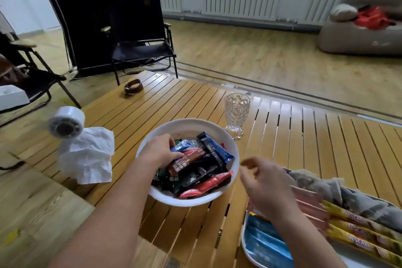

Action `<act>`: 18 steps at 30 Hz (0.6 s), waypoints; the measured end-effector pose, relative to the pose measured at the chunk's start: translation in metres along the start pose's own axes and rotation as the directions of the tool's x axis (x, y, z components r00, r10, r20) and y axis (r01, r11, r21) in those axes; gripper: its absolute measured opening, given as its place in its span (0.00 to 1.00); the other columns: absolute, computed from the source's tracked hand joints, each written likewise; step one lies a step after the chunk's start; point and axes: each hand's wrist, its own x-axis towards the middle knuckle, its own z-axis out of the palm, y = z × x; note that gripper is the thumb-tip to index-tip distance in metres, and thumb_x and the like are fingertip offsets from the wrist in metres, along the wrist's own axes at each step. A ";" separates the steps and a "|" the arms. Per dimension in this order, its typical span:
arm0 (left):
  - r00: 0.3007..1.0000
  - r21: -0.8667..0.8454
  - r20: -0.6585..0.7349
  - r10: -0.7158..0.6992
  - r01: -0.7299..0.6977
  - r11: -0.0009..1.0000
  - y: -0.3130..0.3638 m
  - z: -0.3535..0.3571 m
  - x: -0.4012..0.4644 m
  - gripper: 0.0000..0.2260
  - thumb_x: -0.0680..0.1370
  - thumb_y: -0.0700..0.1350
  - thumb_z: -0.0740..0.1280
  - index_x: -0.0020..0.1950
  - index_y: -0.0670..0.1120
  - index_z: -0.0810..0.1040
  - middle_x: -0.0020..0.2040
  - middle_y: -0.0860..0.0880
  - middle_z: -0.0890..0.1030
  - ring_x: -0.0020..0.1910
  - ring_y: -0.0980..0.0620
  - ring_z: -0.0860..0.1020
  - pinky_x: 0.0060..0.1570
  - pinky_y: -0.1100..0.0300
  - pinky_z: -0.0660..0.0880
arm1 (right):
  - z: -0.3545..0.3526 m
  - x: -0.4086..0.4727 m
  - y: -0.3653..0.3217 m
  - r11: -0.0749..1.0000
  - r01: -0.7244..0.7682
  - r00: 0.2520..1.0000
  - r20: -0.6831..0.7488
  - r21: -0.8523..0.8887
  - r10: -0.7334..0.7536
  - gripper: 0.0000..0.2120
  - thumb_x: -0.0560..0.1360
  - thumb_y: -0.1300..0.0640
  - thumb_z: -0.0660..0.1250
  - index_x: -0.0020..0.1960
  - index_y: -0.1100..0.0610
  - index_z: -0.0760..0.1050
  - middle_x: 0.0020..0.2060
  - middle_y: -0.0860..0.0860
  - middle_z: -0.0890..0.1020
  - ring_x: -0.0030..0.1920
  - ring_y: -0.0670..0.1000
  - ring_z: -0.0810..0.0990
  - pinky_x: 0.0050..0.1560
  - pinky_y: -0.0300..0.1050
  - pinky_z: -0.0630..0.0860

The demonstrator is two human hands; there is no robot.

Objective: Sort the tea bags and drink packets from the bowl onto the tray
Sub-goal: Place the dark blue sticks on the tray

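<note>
Brown packet (pixel 188 160) in bowl (pixel 230 139), under left hand's (pixel 159 151) grip.

Both forearms are bare to the elbow, no sleeves showing; left hand (pixel 159 150) and right hand (pixel 262 183) wear nothing.

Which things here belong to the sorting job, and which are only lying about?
Job: white round bowl of drink packets; white tray with sorted packets; left hand in the bowl; right hand.

Lying about: clear cut-glass goblet, white crumpled tissue, white tape roll, brown leather strap.
</note>
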 end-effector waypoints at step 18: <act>0.937 -0.105 -0.090 0.337 -0.345 0.933 -0.012 0.016 -0.007 0.23 0.64 0.61 0.76 0.53 0.55 0.74 0.45 0.58 0.78 0.46 0.56 0.77 0.41 0.61 0.74 | 0.067 0.087 -0.029 0.948 -0.015 0.961 0.257 -0.317 0.101 0.13 0.75 0.62 0.62 0.59 0.57 0.71 0.52 0.56 0.79 0.44 0.55 0.74 0.43 0.46 0.71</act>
